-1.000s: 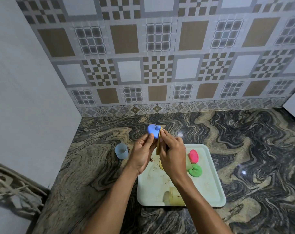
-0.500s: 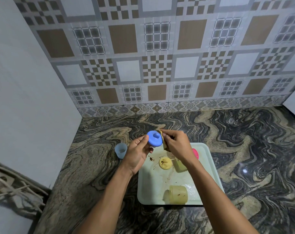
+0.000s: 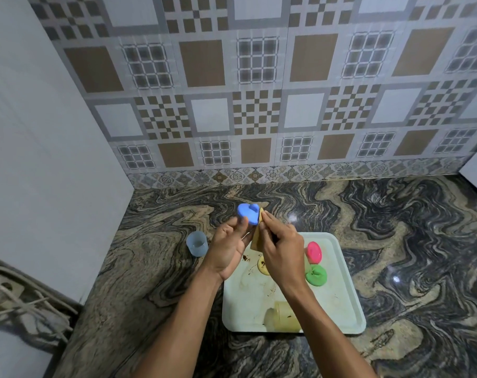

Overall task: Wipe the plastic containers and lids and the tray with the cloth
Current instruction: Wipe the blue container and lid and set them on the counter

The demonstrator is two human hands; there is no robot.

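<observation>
fingers [image 3: 241, 224] of left hand [image 3: 228, 249] pinching blue lid [image 3: 247, 213] above the surface [image 3: 155, 268], near the tray [image 3: 338, 304]; right hand [image 3: 282, 246] squeezing cloth [image 3: 256, 239] against it. could pop loose if rubbed hard, land in tray mess.

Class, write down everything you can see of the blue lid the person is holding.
The blue lid is round and smooth, plastic by its look, with a small raised knob near its upper right edge. It is held in the air over the countertop, tilted towards the camera. The left hand pinches its lower edge; the tan cloth, gripped by the right hand, touches its right side.
</observation>
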